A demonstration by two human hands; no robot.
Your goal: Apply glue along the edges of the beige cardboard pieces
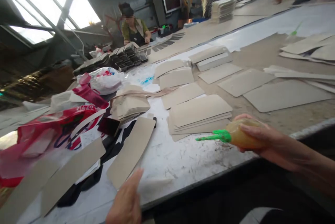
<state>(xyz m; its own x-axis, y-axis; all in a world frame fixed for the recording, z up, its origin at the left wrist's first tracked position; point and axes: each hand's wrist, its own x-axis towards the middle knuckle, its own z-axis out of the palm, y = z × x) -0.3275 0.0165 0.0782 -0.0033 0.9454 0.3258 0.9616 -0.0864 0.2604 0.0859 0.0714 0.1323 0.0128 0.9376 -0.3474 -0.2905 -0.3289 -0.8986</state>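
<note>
My right hand point(255, 135) is wrapped round a soft squeeze bottle point(244, 133) with amber contents. Its green nozzle point(213, 136) points left, above the table and in front of a stack of beige card panels point(201, 110). At the bottom of the view, my left hand point(125, 201) is slightly blurred, with a finger stretched out and nothing seen in it. Just beyond that finger lies a long beige card strip point(133, 150); whether they touch I cannot tell. More long strips point(73, 171) lie at the lower left.
On the left, a red plastic bag point(49, 133), a dark phone-like rectangle point(108, 126) and dark cloth clutter the table point(162, 168). Loose card panels point(290, 95) spread to the right. Across the table, a person point(134, 30) works behind dark stacked pieces point(128, 56).
</note>
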